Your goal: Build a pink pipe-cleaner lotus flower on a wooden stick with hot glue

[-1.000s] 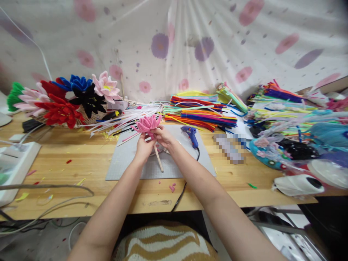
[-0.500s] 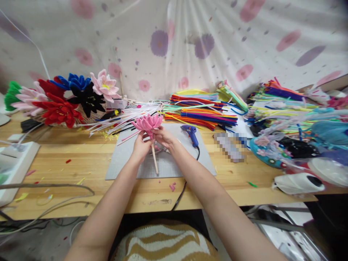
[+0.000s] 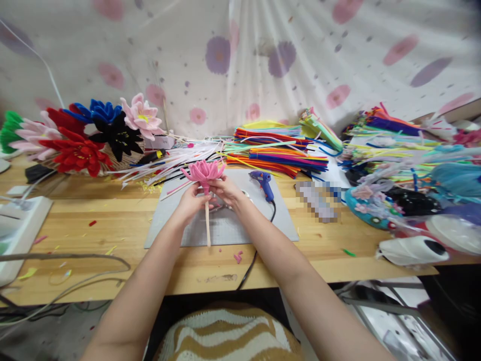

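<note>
A pink pipe-cleaner flower (image 3: 205, 171) is held upright above the grey mat (image 3: 165, 228), its pale wooden stick (image 3: 208, 225) pointing down. My left hand (image 3: 190, 202) is closed around the stick just under the bloom. On the other side, my right hand (image 3: 226, 191) grips the base of the flower, fingers bent beneath the petals; some fingertips are hidden. Right of my hands, a blue glue gun (image 3: 264, 184) lies on the mat with its black cord running toward the table's front edge. Something shiny on the mat is partly covered by my right hand.
Finished fuzzy flowers (image 3: 80, 150) stand at the back left. Bundles of coloured pipe cleaners (image 3: 281, 160) lie along the back. A white power strip (image 3: 22, 230) sits at left, a white thread spool (image 3: 411, 250) at right. Pink scraps (image 3: 238, 257) lie in front of the mat.
The stick has swung from slanting right to nearly vertical, its lower end moving left. Both hands remain on the flower, and the view has shifted slightly.
</note>
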Action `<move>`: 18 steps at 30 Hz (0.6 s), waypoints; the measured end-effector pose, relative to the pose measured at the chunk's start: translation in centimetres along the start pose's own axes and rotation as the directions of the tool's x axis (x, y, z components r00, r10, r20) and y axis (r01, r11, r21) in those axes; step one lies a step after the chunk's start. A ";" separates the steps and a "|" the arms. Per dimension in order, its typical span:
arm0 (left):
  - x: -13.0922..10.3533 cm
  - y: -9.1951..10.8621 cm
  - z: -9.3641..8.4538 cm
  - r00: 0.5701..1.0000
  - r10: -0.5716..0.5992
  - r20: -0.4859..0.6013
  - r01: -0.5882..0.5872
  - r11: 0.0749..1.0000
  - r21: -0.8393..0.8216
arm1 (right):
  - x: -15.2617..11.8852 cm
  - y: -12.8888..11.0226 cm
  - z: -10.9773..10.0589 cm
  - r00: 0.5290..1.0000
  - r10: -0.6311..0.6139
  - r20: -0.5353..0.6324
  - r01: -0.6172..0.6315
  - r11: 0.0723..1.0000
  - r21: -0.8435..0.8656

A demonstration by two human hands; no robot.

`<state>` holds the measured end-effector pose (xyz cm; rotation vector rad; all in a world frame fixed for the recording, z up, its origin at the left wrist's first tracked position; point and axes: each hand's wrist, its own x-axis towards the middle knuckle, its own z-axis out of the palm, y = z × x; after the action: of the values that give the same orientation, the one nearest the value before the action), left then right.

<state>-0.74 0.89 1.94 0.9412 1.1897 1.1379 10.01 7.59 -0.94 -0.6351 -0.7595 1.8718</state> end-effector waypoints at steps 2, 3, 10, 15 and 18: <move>0.0 0.0 0.0 1.000 -0.001 -0.009 0.001 1.000 0.005 | -0.1 0.0 0.2 1.000 -0.013 0.006 0.013 1.000 -0.008; 0.0 0.0 0.0 1.000 0.003 -0.011 -0.002 1.000 0.005 | -0.2 -0.1 0.3 1.000 -0.018 0.013 0.018 1.000 -0.016; 0.0 0.1 0.3 1.000 0.023 -0.009 -0.023 0.999 0.039 | -0.3 0.0 0.6 0.998 -0.055 -0.007 0.055 0.997 -0.053; 0.2 0.9 -1.0 1.000 -0.004 -0.031 0.007 0.996 0.085 | -0.8 -0.7 0.0 0.999 -0.052 0.000 0.051 0.981 -0.189; 0.9 1.7 -3.0 0.994 0.059 -0.093 -0.044 0.987 0.157 | -1.8 -2.0 -1.7 0.995 -0.087 -0.047 0.066 0.941 -0.333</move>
<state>-3.96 2.05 2.91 1.0486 1.3548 1.1561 13.08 6.93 -0.38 -0.8568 -1.0558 1.6586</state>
